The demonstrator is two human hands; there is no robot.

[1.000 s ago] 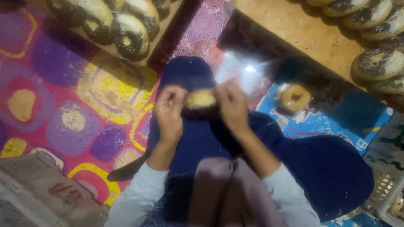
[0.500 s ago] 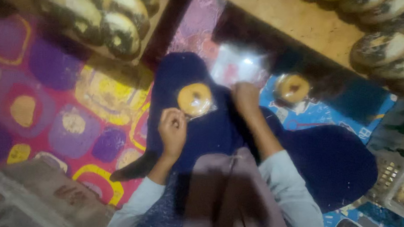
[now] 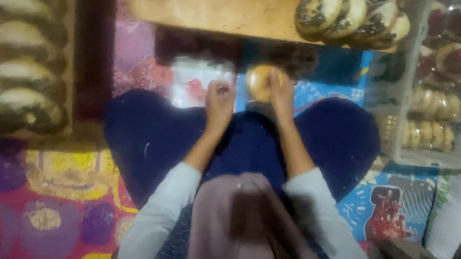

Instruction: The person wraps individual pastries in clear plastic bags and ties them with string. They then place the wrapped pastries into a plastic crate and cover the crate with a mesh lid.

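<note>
I sit cross-legged in dark blue trousers (image 3: 153,137) on a patterned mat. My right hand (image 3: 282,93) reaches forward and grips a golden ring-shaped bread (image 3: 260,82) lying on the mat in front of my knees. My left hand (image 3: 219,101) rests beside it, fingers curled, holding nothing I can see. A clear plastic bag (image 3: 201,82) lies on the mat just beyond my left hand.
A wooden board (image 3: 209,11) ahead carries seeded ring breads (image 3: 347,16) at its right end. Another row of seeded breads (image 3: 23,71) runs along the left. A clear container (image 3: 430,101) with more breads stands at the right. The mat (image 3: 54,190) is colourful.
The view has swung. The ring bread my left hand held over my lap is gone from it; my right hand has reached forward onto a ring bread on the mat.
</note>
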